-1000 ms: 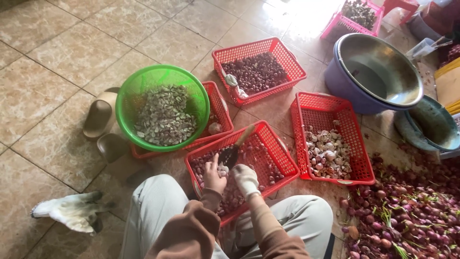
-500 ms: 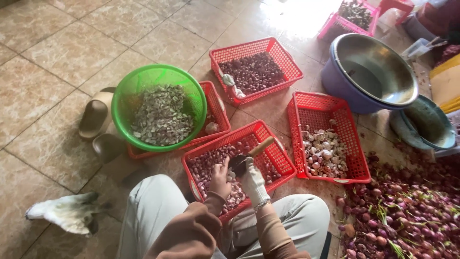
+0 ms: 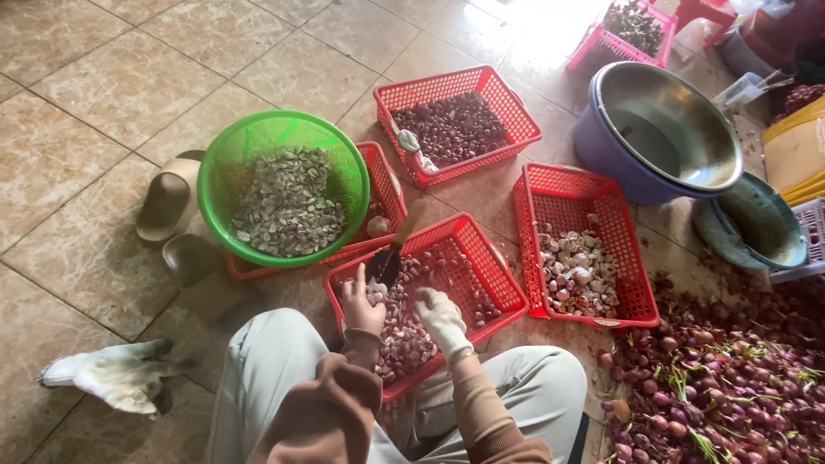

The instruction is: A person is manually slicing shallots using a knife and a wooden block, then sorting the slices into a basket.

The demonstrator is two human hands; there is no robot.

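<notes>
Floor: You sit over a floor (image 3: 77,103) of glossy beige tiles with dark grout lines; your knees, in light trousers, frame the lower edge of the head view.
Head view, work basket: A red slatted basket (image 3: 494,283) lies directly in front of you, tilted toward your lap and filled with small purple-pink shallots (image 3: 404,331).
Left hand: Your bare left hand (image 3: 363,305) rests on the shallots at the near-left corner of that basket. The fingers are curled narrow around a small pale piece (image 3: 375,293); you cannot tell exactly what it is.
Knife: A dark blade with a wooden handle (image 3: 394,249) stands just above your left hand, slanting up toward the basket's far rim. Which hand controls it cannot be determined.
Right hand: Your right hand (image 3: 441,316), in a whitish glove, lies on the shallots just beside the left, fingers bent downward and loosely closed. Whether it holds anything is not visible.
Surroundings, left: A green round basket (image 3: 344,172) of pale trimmings sits on another red basket; two brown slippers (image 3: 168,206) lie beside it, and a white cloth (image 3: 112,378) near your left knee.
Surroundings, right: A red basket of peeled bulbs (image 3: 636,283), a far red basket of dark skins (image 3: 507,107), a metal bowl (image 3: 687,103) in a blue tub, and a loose shallot heap (image 3: 730,387).
</notes>
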